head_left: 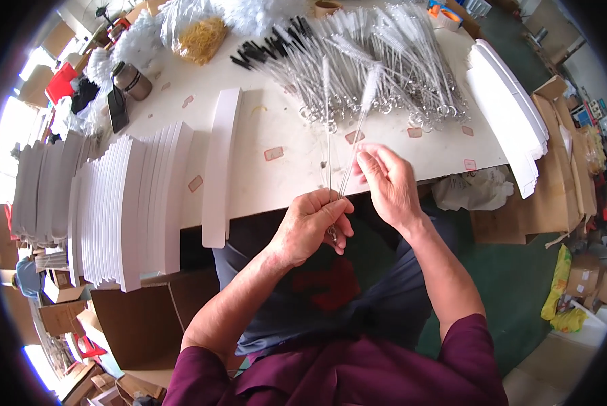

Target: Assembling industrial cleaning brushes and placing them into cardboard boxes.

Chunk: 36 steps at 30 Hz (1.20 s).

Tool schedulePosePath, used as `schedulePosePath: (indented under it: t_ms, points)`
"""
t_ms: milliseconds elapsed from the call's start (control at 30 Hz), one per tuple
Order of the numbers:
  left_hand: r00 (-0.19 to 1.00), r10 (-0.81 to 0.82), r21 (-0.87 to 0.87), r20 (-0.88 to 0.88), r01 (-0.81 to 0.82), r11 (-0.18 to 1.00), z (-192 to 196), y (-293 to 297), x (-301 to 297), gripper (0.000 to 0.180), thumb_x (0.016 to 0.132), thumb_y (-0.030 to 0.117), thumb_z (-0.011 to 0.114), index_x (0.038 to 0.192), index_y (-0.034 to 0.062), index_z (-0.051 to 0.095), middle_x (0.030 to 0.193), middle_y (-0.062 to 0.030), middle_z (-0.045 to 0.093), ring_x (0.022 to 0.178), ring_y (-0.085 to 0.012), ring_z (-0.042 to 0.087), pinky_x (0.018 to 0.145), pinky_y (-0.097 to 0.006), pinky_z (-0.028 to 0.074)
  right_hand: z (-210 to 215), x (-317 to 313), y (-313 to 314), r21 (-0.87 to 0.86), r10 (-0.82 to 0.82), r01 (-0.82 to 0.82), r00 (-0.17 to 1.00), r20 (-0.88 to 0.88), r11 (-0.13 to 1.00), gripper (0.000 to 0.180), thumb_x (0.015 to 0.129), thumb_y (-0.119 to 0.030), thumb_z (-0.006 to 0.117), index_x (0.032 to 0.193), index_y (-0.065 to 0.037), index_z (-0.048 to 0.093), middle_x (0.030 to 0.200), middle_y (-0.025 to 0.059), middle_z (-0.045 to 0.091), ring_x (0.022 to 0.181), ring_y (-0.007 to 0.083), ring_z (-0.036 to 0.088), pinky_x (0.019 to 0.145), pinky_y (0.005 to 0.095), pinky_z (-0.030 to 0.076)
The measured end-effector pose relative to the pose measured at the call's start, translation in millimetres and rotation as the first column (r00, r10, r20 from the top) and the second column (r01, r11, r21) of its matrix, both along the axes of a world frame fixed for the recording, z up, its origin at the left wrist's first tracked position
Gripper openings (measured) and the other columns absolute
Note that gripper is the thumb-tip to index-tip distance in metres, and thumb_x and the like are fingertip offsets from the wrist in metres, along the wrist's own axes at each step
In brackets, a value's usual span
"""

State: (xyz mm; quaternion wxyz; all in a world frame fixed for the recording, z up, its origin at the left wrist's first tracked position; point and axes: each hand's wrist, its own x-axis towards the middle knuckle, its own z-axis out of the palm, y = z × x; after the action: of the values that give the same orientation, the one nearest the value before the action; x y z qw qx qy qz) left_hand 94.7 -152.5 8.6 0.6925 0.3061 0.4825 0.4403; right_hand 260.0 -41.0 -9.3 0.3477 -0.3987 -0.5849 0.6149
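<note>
My left hand (316, 220) is closed around the lower ends of a few thin wire straw brushes (328, 145). Their stems rise from my fingers and fan apart, with pale bristles at the far tips. Close beside the stems on the right, my right hand (387, 183) has its fingers loosely bent and apart from the thumb, with nothing plainly held; whether a fingertip touches a stem I cannot tell. Beyond both hands lies a big heap of similar brushes (391, 68), ring ends toward me, with black-bristled ones (276, 44) at its left.
A flat white carton strip (221, 169) overhangs the table's (270, 183) front edge. Stacked white cartons (124, 203) stand at left, and more white pieces (510, 111) lie at right. A bottle (132, 81), rubber bands (202, 40) and a tape roll (444, 16) sit further back.
</note>
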Motion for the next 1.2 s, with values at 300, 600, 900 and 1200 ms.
schedulePosePath:
  t_ms: [300, 600, 900, 1200]
  points:
    - [0.957, -0.216, -0.020, -0.191, 0.217, 0.976, 14.1, -19.5, -25.0, 0.022, 0.107, 0.019, 0.054, 0.105, -0.0003, 0.065, 0.074, -0.0063, 0.067, 0.056, -0.0122, 0.064, 0.053, -0.025, 0.051, 44.3, 3.5, -15.8, 0.814, -0.254, -0.569, 0.775, 0.578, 0.118, 0.043, 0.090, -0.012, 0.065, 0.132, -0.005, 0.065, 0.139, 0.0116, 0.058, 0.136, 0.0288, 0.051, 0.120, 0.0503, 0.036]
    - [0.944, -0.292, -0.047, -0.156, 0.288, 0.956, 12.1, -23.5, -51.0, 0.028, 0.105, 0.022, 0.059, 0.107, -0.0036, 0.071, 0.076, -0.0102, 0.069, 0.059, -0.0147, 0.066, 0.056, -0.027, 0.055, 41.9, 40.6, -16.6, 0.735, -0.105, -0.663, 0.728, 0.677, 0.141, 0.022, 0.086, -0.007, 0.071, 0.107, -0.002, 0.072, 0.084, 0.0082, 0.062, 0.085, 0.0272, 0.065, 0.085, 0.0409, 0.055]
    - [0.992, -0.126, 0.018, -0.030, 0.126, 0.992, -4.9, -31.7, -63.5, 0.032, 0.103, 0.013, 0.061, 0.126, -0.0088, 0.064, 0.093, -0.0139, 0.073, 0.076, -0.0168, 0.071, 0.072, -0.028, 0.060, 28.4, 58.0, -36.7, 0.653, -0.010, -0.669, 0.696, 0.718, 0.355, 0.020, 0.089, -0.006, 0.073, 0.109, -0.002, 0.071, 0.076, 0.0085, 0.062, 0.066, 0.0257, 0.066, 0.059, 0.0373, 0.054]
    - [0.889, 0.103, 0.267, -0.446, 0.023, 0.964, -11.2, -28.6, -52.3, 0.018, 0.100, 0.002, 0.058, 0.115, -0.0040, 0.067, 0.087, -0.0097, 0.072, 0.075, -0.0123, 0.069, 0.069, -0.027, 0.057, 18.9, 66.1, -50.1, 0.537, 0.112, -0.565, 0.747, 0.656, 0.626, 0.015, 0.090, -0.005, 0.073, 0.104, -0.003, 0.074, 0.082, 0.0128, 0.066, 0.072, 0.0350, 0.069, 0.061, 0.0414, 0.055]
